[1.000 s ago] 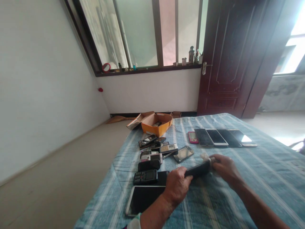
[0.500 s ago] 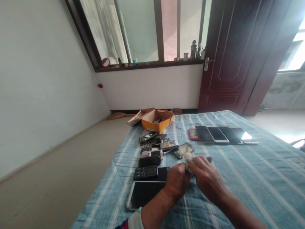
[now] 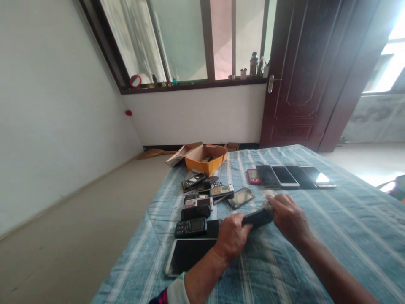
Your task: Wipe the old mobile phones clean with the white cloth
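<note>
My left hand point(image 3: 233, 235) is closed around the near end of a dark mobile phone point(image 3: 257, 218), tilted above the striped cloth. At the phone's far end, my right hand point(image 3: 289, 216) pinches a crumpled whitish wipe point(image 3: 268, 197), which looks like tissue or cloth. Left of my left hand lie a large white-framed smartphone point(image 3: 190, 255) and a black keypad phone point(image 3: 190, 227), partly over another dark phone point(image 3: 214, 229). Just beyond the held phone, a grey touchscreen phone point(image 3: 241, 197) rests on the cloth.
Several older phones point(image 3: 221, 191) are heaped before an open orange box point(image 3: 207, 164) that has a phone inside. A pink phone point(image 3: 253, 176) and a row of smartphones point(image 3: 285, 176) lie at the back right. The blue striped cloth point(image 3: 316, 236) covers the surface.
My right hand has slid right and upward with the wipe to the phone's far end, uncovering the phone's dark side. My left hand keeps its grip. The camera view has shifted slightly.
</note>
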Action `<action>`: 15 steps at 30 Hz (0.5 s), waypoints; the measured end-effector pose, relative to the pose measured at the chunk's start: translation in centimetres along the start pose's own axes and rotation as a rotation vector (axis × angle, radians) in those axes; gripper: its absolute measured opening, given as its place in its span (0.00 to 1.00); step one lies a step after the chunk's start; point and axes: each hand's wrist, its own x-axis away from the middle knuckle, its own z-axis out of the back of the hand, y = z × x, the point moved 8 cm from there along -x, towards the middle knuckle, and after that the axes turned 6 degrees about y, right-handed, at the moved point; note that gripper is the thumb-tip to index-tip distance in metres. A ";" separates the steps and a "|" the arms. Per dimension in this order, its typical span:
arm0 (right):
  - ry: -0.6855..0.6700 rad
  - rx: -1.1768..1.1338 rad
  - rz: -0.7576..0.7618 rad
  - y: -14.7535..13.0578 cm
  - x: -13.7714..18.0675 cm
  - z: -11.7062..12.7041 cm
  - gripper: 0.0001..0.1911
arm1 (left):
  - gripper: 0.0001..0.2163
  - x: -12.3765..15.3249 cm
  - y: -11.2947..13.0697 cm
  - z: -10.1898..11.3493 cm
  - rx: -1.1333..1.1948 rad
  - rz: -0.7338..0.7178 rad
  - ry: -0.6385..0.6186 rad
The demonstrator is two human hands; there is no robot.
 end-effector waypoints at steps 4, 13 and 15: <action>0.007 -0.138 0.129 -4.4 0.0 0.4 0.14 | 0.04 0.1 0.1 0.0 0.010 -0.030 0.013; -0.091 -0.065 0.110 -3.6 0.2 -0.8 0.13 | 0.03 0.0 0.1 0.1 0.058 -0.033 0.028; -0.098 -0.024 0.053 -1.7 0.2 -0.9 0.13 | 0.02 -0.1 0.0 0.1 0.062 -0.027 0.028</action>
